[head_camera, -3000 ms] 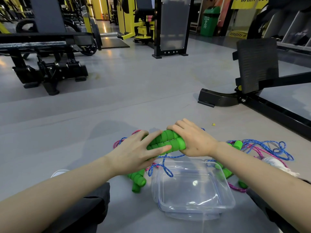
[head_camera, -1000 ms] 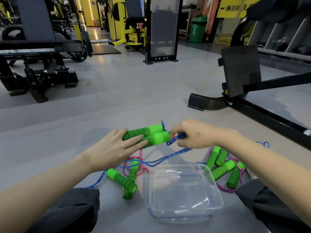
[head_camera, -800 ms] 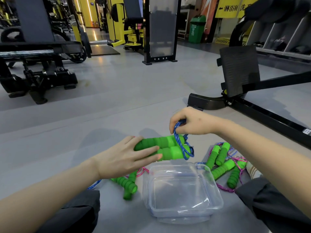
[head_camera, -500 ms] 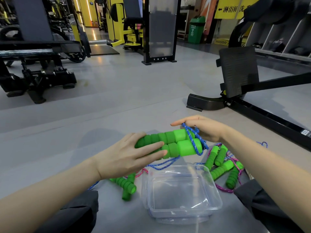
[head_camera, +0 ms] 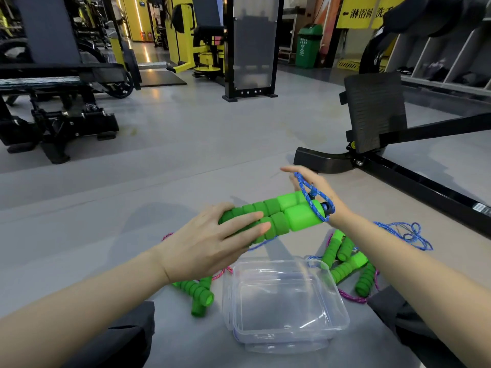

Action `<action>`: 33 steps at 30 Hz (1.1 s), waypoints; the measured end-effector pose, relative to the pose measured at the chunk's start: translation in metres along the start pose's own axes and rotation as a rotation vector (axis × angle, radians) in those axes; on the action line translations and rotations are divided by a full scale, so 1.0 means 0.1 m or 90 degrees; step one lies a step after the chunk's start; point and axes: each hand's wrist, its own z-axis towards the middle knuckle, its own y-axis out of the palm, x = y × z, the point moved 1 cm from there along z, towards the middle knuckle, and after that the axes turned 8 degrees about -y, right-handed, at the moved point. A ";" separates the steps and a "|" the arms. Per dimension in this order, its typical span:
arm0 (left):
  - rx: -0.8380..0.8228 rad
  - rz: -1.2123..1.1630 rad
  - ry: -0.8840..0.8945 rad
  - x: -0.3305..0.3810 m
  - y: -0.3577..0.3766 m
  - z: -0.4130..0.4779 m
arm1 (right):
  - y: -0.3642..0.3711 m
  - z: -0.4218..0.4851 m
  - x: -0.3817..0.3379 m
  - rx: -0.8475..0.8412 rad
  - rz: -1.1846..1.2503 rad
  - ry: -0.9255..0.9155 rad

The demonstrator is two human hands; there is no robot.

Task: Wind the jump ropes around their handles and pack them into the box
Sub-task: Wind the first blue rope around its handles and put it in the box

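Two green handles: held side by side above the floor, just beyond the clear box.
Left hand: reached in from the left, fingers wrapped over the handles' near end.
Right hand: raised behind the far end, fingers stretched out, blue rope looped over them.
Hidden: right thumb, behind the handles.

Left hand grips handles, forearm low; right hand fingers extended, rope looped over.
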 end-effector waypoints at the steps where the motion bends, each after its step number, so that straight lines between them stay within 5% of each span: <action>1: -0.016 -0.010 -0.006 0.02 0.02 -0.02 | -0.05 0.07 0.00 0.041 -0.019 -0.044; 5: -0.074 0.008 -0.076 -0.11 0.10 -0.22 | -0.23 0.18 0.03 0.021 -0.210 -0.046; 8: -0.108 0.025 -0.170 -0.32 0.08 -0.37 | -0.32 0.12 -0.12 -0.222 -0.243 0.006; 11: -0.133 0.014 -0.239 -0.50 0.02 -0.46 | -0.24 0.06 0.01 -0.438 -0.326 0.194; 13: -0.146 0.028 -0.213 -0.57 -0.04 -0.45 | -0.17 -0.02 0.09 -0.614 -0.355 0.320; 15: -0.146 0.050 -0.154 -0.56 -0.08 -0.38 | -0.07 -0.08 0.18 -0.695 -0.198 0.394; 17: -0.121 0.035 -0.123 -0.48 -0.10 -0.28 | 0.05 -0.08 0.21 -0.610 0.017 0.380; 22: -0.081 -0.022 -0.091 -0.26 -0.10 -0.10 | 0.28 0.05 0.19 -0.228 0.269 0.098; 25: -0.050 -0.029 -0.133 -0.24 -0.07 -0.09 | 0.44 0.00 0.08 -0.113 0.375 0.156; 28: -0.049 0.021 -0.181 -0.31 0.02 -0.12 | 0.68 -0.09 0.04 -0.123 0.149 0.234; 33: -0.151 0.158 -0.095 -0.37 0.11 -0.21 | 0.65 -0.05 -0.20 -0.389 -0.311 0.147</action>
